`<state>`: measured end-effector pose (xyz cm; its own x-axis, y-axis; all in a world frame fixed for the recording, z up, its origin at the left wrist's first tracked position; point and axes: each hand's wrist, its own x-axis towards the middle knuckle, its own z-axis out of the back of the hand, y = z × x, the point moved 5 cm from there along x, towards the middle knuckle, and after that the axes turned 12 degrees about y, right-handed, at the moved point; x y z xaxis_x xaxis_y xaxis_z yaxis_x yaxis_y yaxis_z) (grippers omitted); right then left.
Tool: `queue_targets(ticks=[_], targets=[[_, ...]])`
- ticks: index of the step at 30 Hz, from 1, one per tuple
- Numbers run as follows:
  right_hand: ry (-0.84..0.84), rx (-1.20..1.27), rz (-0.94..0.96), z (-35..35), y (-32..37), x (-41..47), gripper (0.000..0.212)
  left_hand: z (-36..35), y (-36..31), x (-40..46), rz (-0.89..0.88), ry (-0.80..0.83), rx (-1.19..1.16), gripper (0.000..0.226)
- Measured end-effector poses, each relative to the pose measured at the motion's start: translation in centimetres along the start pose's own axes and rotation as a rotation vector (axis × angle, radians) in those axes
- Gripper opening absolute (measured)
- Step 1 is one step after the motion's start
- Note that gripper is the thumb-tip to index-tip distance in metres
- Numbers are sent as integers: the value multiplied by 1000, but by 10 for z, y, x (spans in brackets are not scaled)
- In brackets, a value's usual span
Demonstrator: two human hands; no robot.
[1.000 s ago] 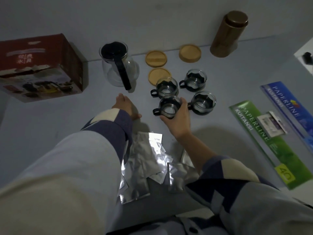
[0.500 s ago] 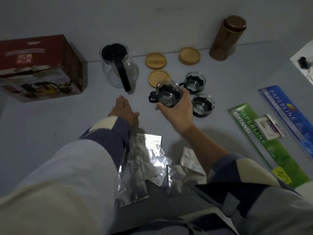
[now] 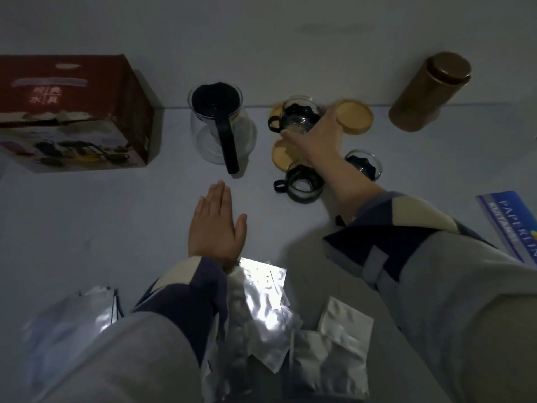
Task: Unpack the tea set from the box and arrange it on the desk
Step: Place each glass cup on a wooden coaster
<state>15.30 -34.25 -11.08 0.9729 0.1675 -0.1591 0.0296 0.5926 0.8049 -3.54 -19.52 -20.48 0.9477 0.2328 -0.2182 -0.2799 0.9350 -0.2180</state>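
1. The right hand (image 3: 315, 138) gripped a glass teacup (image 3: 299, 116) over the far-left bamboo coaster (image 3: 276, 110), beside the glass teapot (image 3: 220, 126).
2. The left hand (image 3: 215, 228) lay flat, fingers straight, on the desk (image 3: 87, 213).

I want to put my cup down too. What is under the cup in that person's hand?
A round wooden coaster peeks out behind the glass cup the right hand holds. Most of it is covered, so whether the cup touches it cannot be seen.
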Motion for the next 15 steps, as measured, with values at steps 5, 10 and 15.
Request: queue_targets(ticks=[5,10,15], targets=[[17,16,-63,-17,-6,43,97,2,-1,0,-1,-26,-10,76],[48,-40,-98,-28,-12,65,99,2,0,-2,6,-31,-18,74],[47,-58,-108,-29,-16,73,96,1,-2,-3,9,-27,-12,73]])
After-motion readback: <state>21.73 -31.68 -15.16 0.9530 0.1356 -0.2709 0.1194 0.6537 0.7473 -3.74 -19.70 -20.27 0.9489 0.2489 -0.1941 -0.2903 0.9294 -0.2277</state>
